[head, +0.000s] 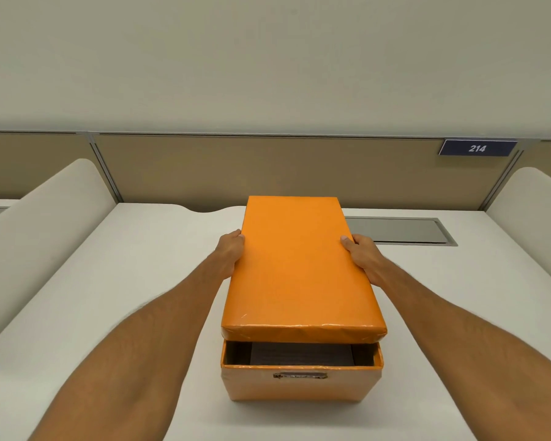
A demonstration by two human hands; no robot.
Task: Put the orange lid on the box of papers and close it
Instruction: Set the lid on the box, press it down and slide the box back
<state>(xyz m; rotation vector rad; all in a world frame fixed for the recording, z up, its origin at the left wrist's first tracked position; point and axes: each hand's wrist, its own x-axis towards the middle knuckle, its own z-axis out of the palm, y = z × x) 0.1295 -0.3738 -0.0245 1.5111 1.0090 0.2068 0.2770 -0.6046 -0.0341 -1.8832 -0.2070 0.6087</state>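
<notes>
Both hands on the orange lid point(296, 268), one per long side. My left hand point(231, 254) clamps the left edge, thumb tip showing on top, the other fingers hidden under the rim. My right hand point(361, 256) does the same on the right edge, thumb on top, fingers tucked out of sight. Both arms bare, coming in from the bottom corners of the frame.

Lid sits centre frame, held above the box point(299, 383), near end raised clear of the box rim. There's a visible gap along the near edge. Far end: can't tell whether it touches the box, the lid hides it. Lid roughly lined up with the box lengthwise, near edge overhanging the rim slightly on the right.

Box is orange too, lower centre of the frame, standing on the white desk point(124, 265). Through the gap I see the stack of papers point(301, 354) inside, dark in the shadow, lying flat, with space on either side of it. Near wall of the box has a slot handle point(300, 375).

Background: tan partition panel point(236, 167) across the middle, blue plate reading 214 point(477, 148) at upper right. Grey metal hatch point(401, 230) set flush in the desk, right of the lid, just behind my right hand. Rounded white dividers point(45, 214) at the left and right edges of the frame.
</notes>
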